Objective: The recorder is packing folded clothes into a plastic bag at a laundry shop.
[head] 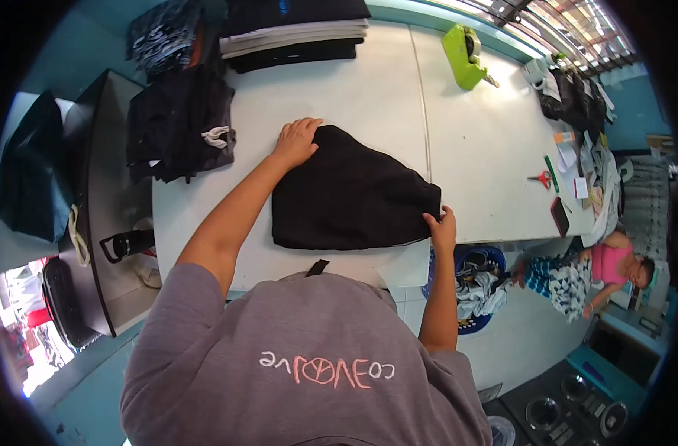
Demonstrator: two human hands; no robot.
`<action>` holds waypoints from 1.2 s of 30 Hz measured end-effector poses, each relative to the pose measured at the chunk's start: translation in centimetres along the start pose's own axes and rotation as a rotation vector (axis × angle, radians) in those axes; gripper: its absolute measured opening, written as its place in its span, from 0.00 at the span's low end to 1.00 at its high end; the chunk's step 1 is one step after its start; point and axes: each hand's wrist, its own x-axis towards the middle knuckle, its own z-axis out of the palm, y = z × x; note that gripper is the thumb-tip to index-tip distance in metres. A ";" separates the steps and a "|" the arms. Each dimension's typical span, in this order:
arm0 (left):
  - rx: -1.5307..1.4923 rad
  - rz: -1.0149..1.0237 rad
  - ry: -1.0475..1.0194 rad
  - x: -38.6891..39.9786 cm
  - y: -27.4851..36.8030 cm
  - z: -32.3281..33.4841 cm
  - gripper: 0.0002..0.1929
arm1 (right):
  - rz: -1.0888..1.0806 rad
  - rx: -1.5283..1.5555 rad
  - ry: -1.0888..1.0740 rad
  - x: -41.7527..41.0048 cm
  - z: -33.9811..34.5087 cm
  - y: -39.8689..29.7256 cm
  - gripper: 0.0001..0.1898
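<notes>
A folded black garment (356, 189) lies flat on the white table (473, 184) in front of me. My left hand (298, 142) rests on its far left edge, thumb on the cloth and fingers stretched along the rim. At the garment's right end, my right hand (442, 227) pinches the narrow corner between thumb and fingers. That narrow end looks thicker, like a gathered band or layered hem. What lies beneath the cloth is hidden.
Folded clothes (294, 39) are stacked at the back, dark clothes (180, 122) at left. A green tape dispenser (464, 58), red-handled scissors (542, 178) and a phone (560, 216) lie farther right. Below the table's right edge stands a blue laundry basket (498, 320); another person (612, 265) is beyond.
</notes>
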 end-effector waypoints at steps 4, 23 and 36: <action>0.121 -0.052 -0.247 3.4 0.5 0.9 0.33 | -0.087 -0.107 -0.008 0.1 -0.1 -0.5 0.31; -0.005 0.301 0.038 -13.8 5.4 -0.4 0.23 | 0.031 0.787 -0.263 -0.9 -5.2 -3.9 0.29; -1.319 -1.056 0.023 -16.6 3.6 2.0 0.45 | -0.575 0.344 -0.313 -11.6 -0.3 -17.3 0.31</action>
